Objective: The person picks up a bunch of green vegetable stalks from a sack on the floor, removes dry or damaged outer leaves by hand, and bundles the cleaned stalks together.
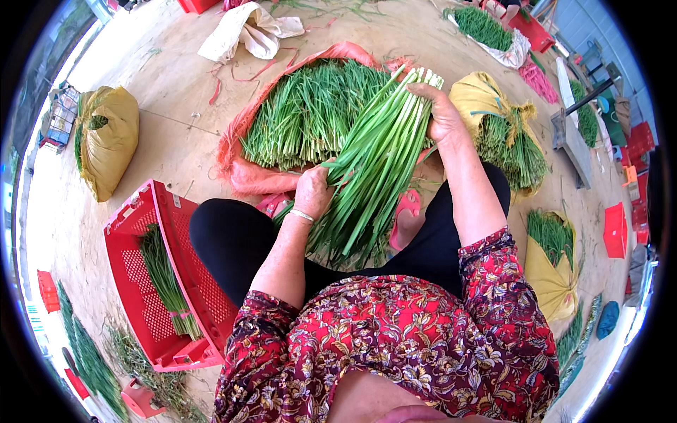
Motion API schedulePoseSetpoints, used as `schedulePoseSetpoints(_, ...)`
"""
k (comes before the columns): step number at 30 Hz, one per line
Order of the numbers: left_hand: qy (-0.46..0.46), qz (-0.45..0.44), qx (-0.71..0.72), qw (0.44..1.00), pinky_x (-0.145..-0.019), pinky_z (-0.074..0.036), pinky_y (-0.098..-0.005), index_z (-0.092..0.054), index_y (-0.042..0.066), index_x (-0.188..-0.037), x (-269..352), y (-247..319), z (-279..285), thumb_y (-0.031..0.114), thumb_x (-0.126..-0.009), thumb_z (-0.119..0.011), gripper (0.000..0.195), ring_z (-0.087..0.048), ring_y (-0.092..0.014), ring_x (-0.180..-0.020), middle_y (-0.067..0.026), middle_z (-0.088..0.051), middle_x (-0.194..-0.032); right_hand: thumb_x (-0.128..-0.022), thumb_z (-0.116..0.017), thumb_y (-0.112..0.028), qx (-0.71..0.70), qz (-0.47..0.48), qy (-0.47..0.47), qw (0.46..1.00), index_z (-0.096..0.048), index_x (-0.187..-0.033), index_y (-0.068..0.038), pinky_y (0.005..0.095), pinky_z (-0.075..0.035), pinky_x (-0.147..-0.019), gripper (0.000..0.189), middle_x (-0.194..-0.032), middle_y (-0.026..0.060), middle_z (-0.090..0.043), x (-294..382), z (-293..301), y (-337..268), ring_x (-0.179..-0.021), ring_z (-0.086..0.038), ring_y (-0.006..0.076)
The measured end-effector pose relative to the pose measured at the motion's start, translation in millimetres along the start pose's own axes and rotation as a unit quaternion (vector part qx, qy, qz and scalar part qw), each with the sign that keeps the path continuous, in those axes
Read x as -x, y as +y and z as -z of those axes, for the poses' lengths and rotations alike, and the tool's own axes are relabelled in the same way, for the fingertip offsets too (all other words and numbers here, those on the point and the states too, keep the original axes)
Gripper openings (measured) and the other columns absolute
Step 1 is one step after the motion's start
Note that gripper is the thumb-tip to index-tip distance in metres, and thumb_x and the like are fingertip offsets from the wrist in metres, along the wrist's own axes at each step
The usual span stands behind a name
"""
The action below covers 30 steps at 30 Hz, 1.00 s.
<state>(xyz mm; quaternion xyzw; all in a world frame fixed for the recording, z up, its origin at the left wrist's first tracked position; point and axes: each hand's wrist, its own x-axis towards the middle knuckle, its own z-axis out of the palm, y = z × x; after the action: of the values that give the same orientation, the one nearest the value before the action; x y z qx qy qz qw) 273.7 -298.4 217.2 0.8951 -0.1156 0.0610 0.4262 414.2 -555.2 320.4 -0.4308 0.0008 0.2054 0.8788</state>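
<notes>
My right hand (441,111) grips a thick bunch of long green leafy stalks, like garlic chives (389,153), near its pale cut ends. The leaves hang down towards my lap. My left hand (313,191), with a bracelet at the wrist, is closed on some leaves at the bunch's left side. Beyond my hands, a big heap of the same greens (312,108) lies in an opened salmon-pink woven sack (254,180). To the left, a red plastic crate (177,211) holds a bundle of greens (166,280) tied with pink bands.
Yellow sacks of greens stand at the far left (113,143), at the right (476,95) and lower right (550,280). A white sack (254,31) lies on the floor ahead. A metal stand (571,143) is at the right. Loose trimmings (153,365) lie beside the crate.
</notes>
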Motion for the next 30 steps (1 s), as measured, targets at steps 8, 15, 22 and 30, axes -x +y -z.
schedulePoseSetpoints(8,-0.005,0.032,-0.028,0.999,-0.077,-0.051,-0.0477,-0.065,0.006,-0.111,4.7,6.9,4.8,0.005,-0.079,-0.063,0.032,-0.064,-0.042,-0.087,-0.0240,-0.067,-0.092,-0.084,-0.069,-0.014,-0.004,-0.007,-0.057,0.998,-0.058,-0.124,0.004,0.0365,-0.056,-0.087,0.045,-0.117,0.0124,-0.067,6.4,-8.9,6.9,-0.094,-0.068,0.0209)
schedulePoseSetpoints(15,-0.028,0.038,-0.030,0.998,-0.082,-0.050,-0.0485,-0.056,0.002,-0.124,2.2,9.6,8.0,0.006,-0.076,-0.066,0.049,-0.062,-0.042,-0.093,-0.0245,-0.066,-0.097,-0.085,-0.068,-0.013,0.002,0.008,-0.056,0.998,-0.060,-0.116,0.001,0.0396,-0.054,-0.089,0.035,-0.109,0.0151,-0.067,9.2,2.9,10.1,-0.098,-0.067,0.0252)
schedulePoseSetpoints(22,-0.031,0.062,-0.158,0.985,-0.086,-0.051,-0.0446,-0.059,0.005,-0.120,8.5,-5.1,21.6,0.021,-0.080,-0.072,0.046,-0.064,-0.036,-0.099,-0.0186,-0.066,-0.107,-0.081,-0.073,-0.011,-0.036,0.188,0.042,0.981,-0.064,-0.104,-0.005,0.0424,-0.054,-0.086,0.025,-0.095,0.0104,-0.067,14.3,46.9,-49.8,-0.090,-0.065,0.0266)
schedulePoseSetpoints(30,-0.293,0.221,-0.264,0.892,-0.083,-0.054,-0.0446,-0.072,0.006,-0.097,16.5,-25.1,27.1,0.028,-0.088,-0.059,0.027,-0.069,-0.033,-0.095,-0.0199,-0.070,-0.102,-0.083,-0.075,-0.015,-0.086,0.343,0.191,0.916,-0.060,-0.109,0.001,0.0474,-0.052,-0.090,0.034,-0.101,0.0122,-0.065,42.6,123.6,-125.8,-0.095,-0.063,0.0281)
